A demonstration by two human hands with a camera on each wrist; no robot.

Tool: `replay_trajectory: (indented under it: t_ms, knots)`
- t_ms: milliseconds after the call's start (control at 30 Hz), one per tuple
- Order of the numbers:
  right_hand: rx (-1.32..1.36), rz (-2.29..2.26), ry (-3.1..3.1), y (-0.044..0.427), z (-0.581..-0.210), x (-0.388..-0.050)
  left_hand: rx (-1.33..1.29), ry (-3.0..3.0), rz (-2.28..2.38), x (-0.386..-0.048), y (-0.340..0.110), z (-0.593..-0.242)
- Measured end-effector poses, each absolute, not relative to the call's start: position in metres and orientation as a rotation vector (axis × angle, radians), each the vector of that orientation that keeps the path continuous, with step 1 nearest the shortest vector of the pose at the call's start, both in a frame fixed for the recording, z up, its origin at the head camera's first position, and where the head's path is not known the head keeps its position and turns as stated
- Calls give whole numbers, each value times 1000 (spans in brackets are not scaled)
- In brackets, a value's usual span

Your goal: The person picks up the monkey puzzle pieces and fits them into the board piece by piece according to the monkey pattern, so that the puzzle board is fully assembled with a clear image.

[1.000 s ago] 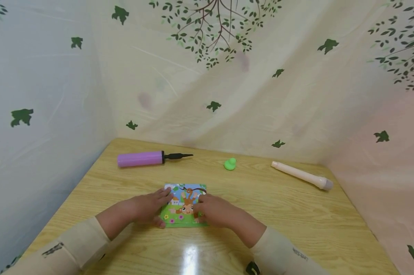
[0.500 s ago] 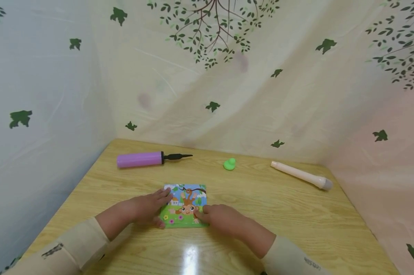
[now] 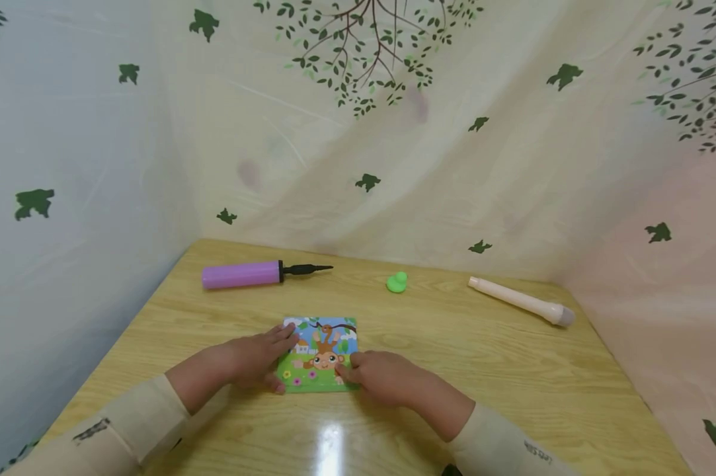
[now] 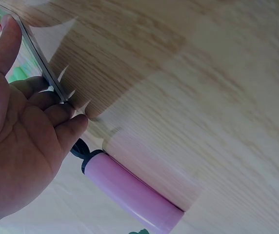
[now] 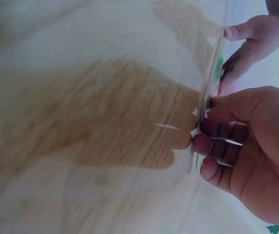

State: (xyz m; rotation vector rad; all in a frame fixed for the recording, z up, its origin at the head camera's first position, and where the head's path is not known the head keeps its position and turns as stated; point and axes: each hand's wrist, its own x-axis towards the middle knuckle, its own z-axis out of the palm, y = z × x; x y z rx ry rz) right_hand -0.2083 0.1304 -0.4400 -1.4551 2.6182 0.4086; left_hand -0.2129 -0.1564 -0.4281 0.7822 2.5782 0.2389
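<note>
On the table lies a square picture board, printed with an upside-down monkey, flowers and a house. My left hand rests along its left side, fingertips over the picture's upper left and thumb near the lower left corner. In the left wrist view, the fingers of my left hand lie loosely bent against the board's edge. At the board's right side, my right hand has its thumb on the picture beside the monkey's face. The right wrist view shows the fingers of my right hand curled at the edge.
Behind the board lie a purple hand pump with a black nozzle, a small green rubber duck and a pale pink toy microphone. A leaf-printed cloth hangs round the wooden table.
My right hand has slid down and right from the picture's upper right, uncovering the monkey's face and part of the branch. My left hand and the board have stayed in place.
</note>
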Motion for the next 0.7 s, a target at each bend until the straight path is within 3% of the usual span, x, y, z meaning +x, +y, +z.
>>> replay_trajectory:
  t_ms: [700]
  knots:
    - [-1450, 221, 2696, 140, -435, -208, 814, 2598, 191, -216, -154, -425]
